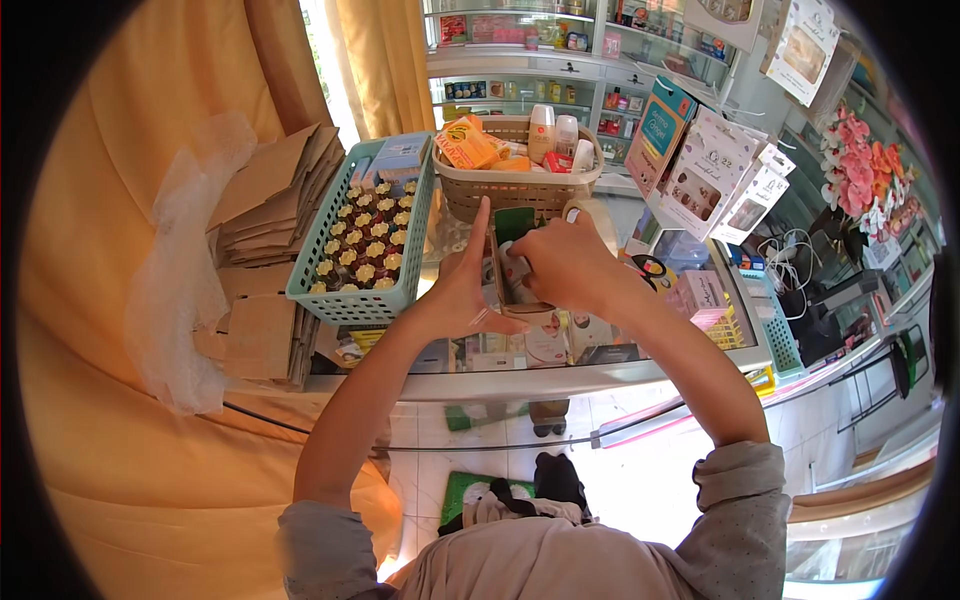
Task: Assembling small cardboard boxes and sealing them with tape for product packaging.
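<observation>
A small open cardboard box (499,284) with a green inner flap (514,219) is between my hands above the glass counter. My left hand (462,287) holds it from the left and near sides, index finger stretched along the left edge and thumb along the near edge. My right hand (568,262) reaches into it from the right, fingers bent and pressed together. Something pale lies inside by these fingertips; its kind and whether it is gripped are hidden. Beyond the box stands a brown basket (512,190) holding bottles (541,133) and an orange carton (466,143).
At left, a teal basket (308,262) holds several gold-capped bottles (366,272), beside stacked flattened cardboard (262,225) and clear plastic wrap (185,270). White hanging packs (705,165) and black-handled scissors (652,270) are at right. A dark cable (540,444) crosses below the counter edge (560,382).
</observation>
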The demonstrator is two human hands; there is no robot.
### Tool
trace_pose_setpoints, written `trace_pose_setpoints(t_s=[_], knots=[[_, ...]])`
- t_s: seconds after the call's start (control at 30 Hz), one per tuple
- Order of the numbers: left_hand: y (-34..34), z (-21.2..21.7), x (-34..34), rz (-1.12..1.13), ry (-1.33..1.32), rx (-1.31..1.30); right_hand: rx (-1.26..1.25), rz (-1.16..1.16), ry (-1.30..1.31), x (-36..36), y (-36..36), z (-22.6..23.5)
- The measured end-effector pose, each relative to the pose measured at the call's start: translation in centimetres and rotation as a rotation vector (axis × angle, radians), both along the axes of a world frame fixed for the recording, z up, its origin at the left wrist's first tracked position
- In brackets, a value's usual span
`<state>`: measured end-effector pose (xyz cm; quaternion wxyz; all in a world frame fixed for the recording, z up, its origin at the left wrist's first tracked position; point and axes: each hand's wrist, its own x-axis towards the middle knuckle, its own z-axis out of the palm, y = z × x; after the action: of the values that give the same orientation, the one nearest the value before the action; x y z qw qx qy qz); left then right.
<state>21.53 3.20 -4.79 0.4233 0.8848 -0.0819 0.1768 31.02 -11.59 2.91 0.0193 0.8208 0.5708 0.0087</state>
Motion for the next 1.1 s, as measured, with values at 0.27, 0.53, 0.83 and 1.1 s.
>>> trace_pose_setpoints(t_s=[0.27, 0.53, 0.83, 1.1], knots=[[-0.1, 0.2, 0.0, -0.005, 0.042, -0.025, 0.087, 0.029, -0.150, 0.0, -0.7, -0.1], [0.2, 0.0, 0.1, -0.067, 0.027, -0.066, 0.295, 0.189, 0.301, 0.9, -3.7, 2.9], [-0.3, 0.6, -0.2, -0.061, 0.053, -0.064, 0.212, 0.169, 0.175, 2.3, -2.5, 2.6], [-0.1, 0.5, -0.1, -0.063, 0.064, -0.047, 0.121, 0.191, 0.166, 2.9, -0.9, 2.6]])
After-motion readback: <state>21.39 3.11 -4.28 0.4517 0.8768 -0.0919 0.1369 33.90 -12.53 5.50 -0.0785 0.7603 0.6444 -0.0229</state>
